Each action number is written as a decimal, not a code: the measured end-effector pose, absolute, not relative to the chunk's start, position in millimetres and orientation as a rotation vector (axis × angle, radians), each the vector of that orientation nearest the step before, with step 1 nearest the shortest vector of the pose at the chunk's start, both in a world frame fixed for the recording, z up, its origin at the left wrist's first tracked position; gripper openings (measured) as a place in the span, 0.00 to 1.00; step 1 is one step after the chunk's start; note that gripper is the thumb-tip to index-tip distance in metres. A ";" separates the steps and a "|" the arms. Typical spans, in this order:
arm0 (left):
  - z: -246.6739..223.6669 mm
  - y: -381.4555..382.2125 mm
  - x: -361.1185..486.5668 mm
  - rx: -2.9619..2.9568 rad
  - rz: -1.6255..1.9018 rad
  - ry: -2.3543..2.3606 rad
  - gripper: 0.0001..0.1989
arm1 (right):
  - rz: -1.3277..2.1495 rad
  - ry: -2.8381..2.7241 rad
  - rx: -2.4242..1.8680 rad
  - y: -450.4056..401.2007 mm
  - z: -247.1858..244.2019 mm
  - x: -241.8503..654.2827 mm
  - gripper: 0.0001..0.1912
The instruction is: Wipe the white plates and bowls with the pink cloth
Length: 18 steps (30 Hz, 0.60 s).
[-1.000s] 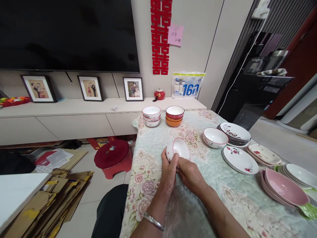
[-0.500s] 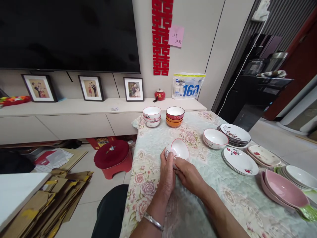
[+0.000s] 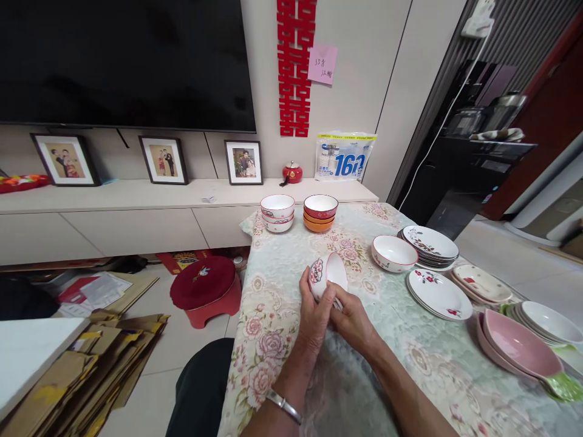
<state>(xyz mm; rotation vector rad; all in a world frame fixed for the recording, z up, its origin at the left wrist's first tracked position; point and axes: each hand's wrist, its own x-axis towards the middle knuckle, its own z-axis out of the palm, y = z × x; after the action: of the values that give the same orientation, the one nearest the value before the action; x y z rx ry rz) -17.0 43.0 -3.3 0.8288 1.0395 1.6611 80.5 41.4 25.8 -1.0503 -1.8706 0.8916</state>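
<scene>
A white bowl (image 3: 320, 278) with a red rim and a red-and-black pattern is tilted on its side, its mouth turned to the right. My left hand (image 3: 314, 312) grips it from the left and below, fingers along the outer wall. At its lower right, my right hand (image 3: 353, 315) is closed on the rim and side; some of its fingertips are hidden behind the bowl. Beyond my hands stand a stack of white bowls (image 3: 277, 213) and a stack of red and orange bowls (image 3: 320, 213). Another white red-rimmed bowl (image 3: 394, 254) sits to the right.
Along the table's right side lie dark-rimmed plates (image 3: 430, 243), flowered plates (image 3: 439, 295), oblong dishes (image 3: 481, 284), pink dishes (image 3: 521, 343) and green-edged white bowls (image 3: 549, 321). A red stool (image 3: 204, 291) and flattened cardboard (image 3: 109, 358) are on the floor at left.
The bowl has turned in my hands: its mouth now faces more to the right and its patterned outer wall shows. My hands have shifted their hold around it.
</scene>
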 end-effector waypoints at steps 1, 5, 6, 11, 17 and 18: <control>-4.2 43.4 -18.4 0.792 1.659 1.046 0.35 | 0.859 -1.966 -1.033 40.9 29.0 80.8 0.13; -8.3 45.9 -23.1 0.672 1.624 1.039 0.32 | 0.654 -2.279 -0.987 39.8 37.2 84.0 0.15; -8.9 46.4 -23.5 0.668 1.613 1.036 0.32 | 0.616 -2.298 -1.012 39.9 36.8 84.9 0.15; -6.7 45.2 -19.3 0.821 1.617 1.009 0.37 | 0.676 -2.048 -1.232 40.7 25.1 84.8 0.10; -0.9 41.3 -19.0 0.853 1.640 1.050 0.35 | 0.935 -1.862 -1.016 41.5 28.1 81.2 0.13; -0.7 41.2 -20.4 0.805 1.641 1.045 0.34 | 0.923 -1.942 -0.983 41.6 30.8 81.9 0.14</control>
<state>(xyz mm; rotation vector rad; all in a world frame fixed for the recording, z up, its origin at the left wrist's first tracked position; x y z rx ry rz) -20.4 41.2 -0.7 0.8048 1.0448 1.6414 81.9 41.6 30.8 -0.9834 -1.9418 0.9232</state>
